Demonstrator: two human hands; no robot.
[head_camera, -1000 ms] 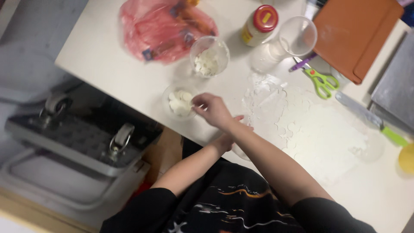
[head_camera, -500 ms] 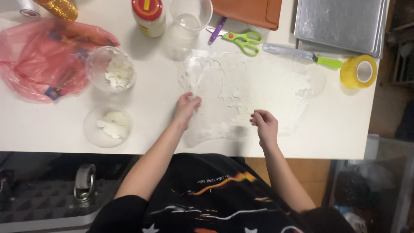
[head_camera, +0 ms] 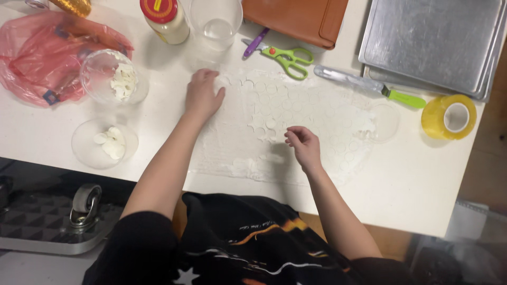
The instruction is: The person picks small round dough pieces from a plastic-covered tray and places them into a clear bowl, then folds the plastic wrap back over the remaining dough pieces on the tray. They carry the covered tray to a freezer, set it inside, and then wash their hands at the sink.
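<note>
A thin white rolled dough sheet (head_camera: pixel 311 119), cut into many small rounds, lies on the white table (head_camera: pixel 422 179). My left hand (head_camera: pixel 203 95) rests on the sheet's upper left corner, fingers curled over a round. My right hand (head_camera: pixel 302 145) hovers over the sheet's lower middle with fingertips pinched at a round; whether it grips one is unclear. Left of the sheet stand a glass bowl (head_camera: pixel 110 80) of dough scraps and a clear dish (head_camera: pixel 104 143) holding cut rounds.
A pink plastic bag (head_camera: pixel 50 58) lies at far left. Behind the sheet are a red-lidded jar (head_camera: pixel 165 20), a clear cup (head_camera: pixel 216 22), green scissors (head_camera: pixel 288 57), a brown folder (head_camera: pixel 296 18), a green-handled spatula (head_camera: pixel 369 87), metal baking trays (head_camera: pixel 433 45) and a yellow tape roll (head_camera: pixel 449 117).
The view has shifted, so the table sits higher in frame. My left hand moved from the sheet's lower left up to its upper left corner. My right hand moved left and up over the sheet.
</note>
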